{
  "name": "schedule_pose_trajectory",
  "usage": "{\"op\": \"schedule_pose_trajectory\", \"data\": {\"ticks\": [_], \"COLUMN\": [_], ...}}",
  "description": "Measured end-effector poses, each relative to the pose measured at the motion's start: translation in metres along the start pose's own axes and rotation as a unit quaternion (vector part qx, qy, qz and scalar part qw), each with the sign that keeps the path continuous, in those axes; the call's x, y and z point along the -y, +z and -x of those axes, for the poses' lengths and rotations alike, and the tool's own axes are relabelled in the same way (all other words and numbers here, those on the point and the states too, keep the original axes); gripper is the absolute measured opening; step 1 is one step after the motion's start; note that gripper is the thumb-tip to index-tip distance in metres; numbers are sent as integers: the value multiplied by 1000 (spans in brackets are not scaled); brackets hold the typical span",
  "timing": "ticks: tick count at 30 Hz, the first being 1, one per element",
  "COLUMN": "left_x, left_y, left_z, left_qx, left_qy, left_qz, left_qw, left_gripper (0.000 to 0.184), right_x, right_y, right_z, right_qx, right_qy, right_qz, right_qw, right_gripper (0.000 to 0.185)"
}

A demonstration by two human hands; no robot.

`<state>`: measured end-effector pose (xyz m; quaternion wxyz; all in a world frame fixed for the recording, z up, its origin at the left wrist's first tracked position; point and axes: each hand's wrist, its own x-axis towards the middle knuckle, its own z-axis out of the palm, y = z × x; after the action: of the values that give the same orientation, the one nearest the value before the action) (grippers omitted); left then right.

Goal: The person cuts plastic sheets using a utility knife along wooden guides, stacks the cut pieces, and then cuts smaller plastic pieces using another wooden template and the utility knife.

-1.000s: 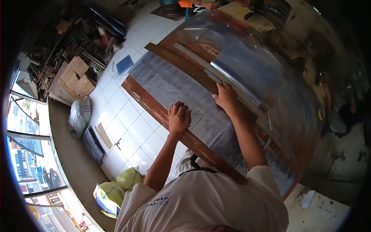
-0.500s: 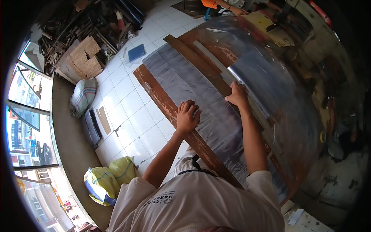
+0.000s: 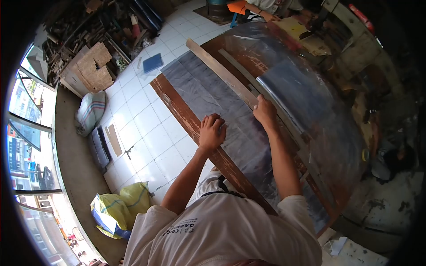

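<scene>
A long wooden board (image 3: 217,68) runs across the work table, tipped onto its edge with a pale face showing. My right hand (image 3: 265,110) is closed around this board near its middle, thumb on the near side. Under it lies a grey, wrinkled plastic sheet (image 3: 213,91) spread lengthwise. My left hand (image 3: 212,131) rests on the sheet close to the table's worn brown edge (image 3: 177,106), its fingers bent and thumb apart, with nothing visible in them.
A thin metal strip (image 3: 239,66) and a clear plastic roll (image 3: 284,95) lie beyond the board. Another person's hand (image 3: 268,17) is at the far end. Yellow sacks (image 3: 126,201), a white sack (image 3: 91,111) and scrap wood (image 3: 91,66) stand on the floor to the left.
My right hand has shifted slightly left, and the board has tilted up from lying flat, showing its lighter side. My left hand stays at nearly the same spot on the sheet.
</scene>
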<state>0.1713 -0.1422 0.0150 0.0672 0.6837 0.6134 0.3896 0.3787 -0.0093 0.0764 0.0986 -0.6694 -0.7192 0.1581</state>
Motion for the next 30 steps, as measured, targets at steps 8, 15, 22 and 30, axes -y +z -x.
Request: {"op": "schedule_pose_trajectory", "data": {"ticks": [8, 15, 22, 30], "left_x": [2, 13, 7, 7], "left_y": [-1, 0, -11, -12], "left_z": [2, 2, 6, 3], "left_qx": [-11, -35, -107, -107], "left_qy": [7, -15, -157, -147], "left_qz": [8, 88, 251, 161], "left_qw": [1000, 995, 949, 970], "left_gripper": [18, 22, 37, 36], "right_x": [5, -38, -30, 9], "right_y": [-68, -41, 17, 43], "right_z": [26, 107, 157, 139], "right_qx": [-62, 30, 66, 36], "right_qy": [-64, -10, 10, 12], "right_qz": [-68, -317, -347, -296], "right_qw": [994, 948, 935, 954], "right_gripper": [34, 26, 25, 30]}}
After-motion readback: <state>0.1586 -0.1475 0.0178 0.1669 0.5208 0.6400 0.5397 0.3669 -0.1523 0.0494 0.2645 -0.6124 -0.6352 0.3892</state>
